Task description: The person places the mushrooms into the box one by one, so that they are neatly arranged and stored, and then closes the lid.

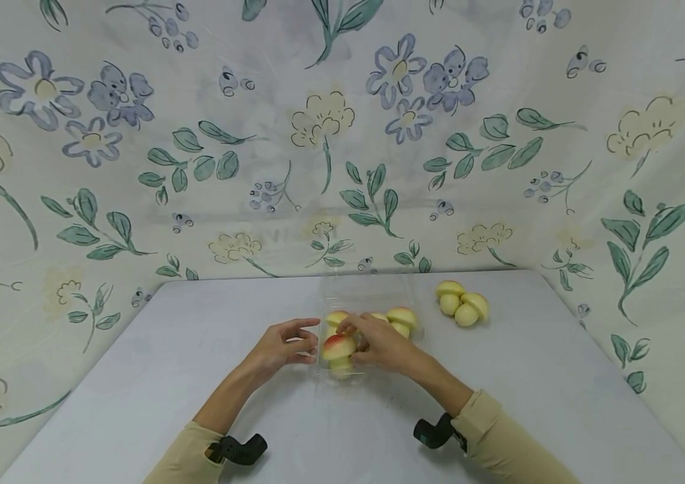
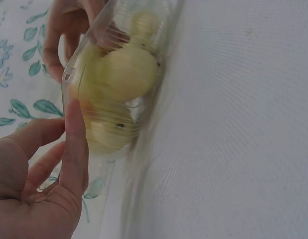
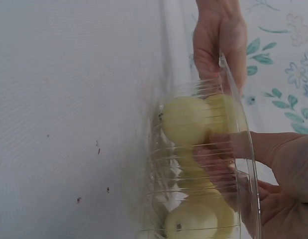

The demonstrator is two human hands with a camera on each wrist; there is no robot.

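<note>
A clear plastic clamshell box point(image 3: 249, 149) sits on the table, its transparent lid point(image 1: 369, 288) raised at the back. Inside are several pale yellow toy mushrooms, some with reddish caps; one point(image 1: 403, 316) lies at the back right. My right hand point(image 1: 383, 344) reaches over the rim into the box, thumb and fingers pinching the red-capped mushroom point(image 1: 338, 348) at the front left. Beside the box's left wall is my left hand point(image 1: 278, 348), its loosely bent fingers point(image 2: 74, 149) right at the rim. It holds nothing.
Outside the box, a cluster of yellow mushrooms point(image 1: 462, 304) rests on the white table point(image 1: 227, 430) to the back right. A flower-printed cloth point(image 1: 294, 249) hangs behind the table. Small dark specks point(image 3: 98, 148) dot the tabletop near the box.
</note>
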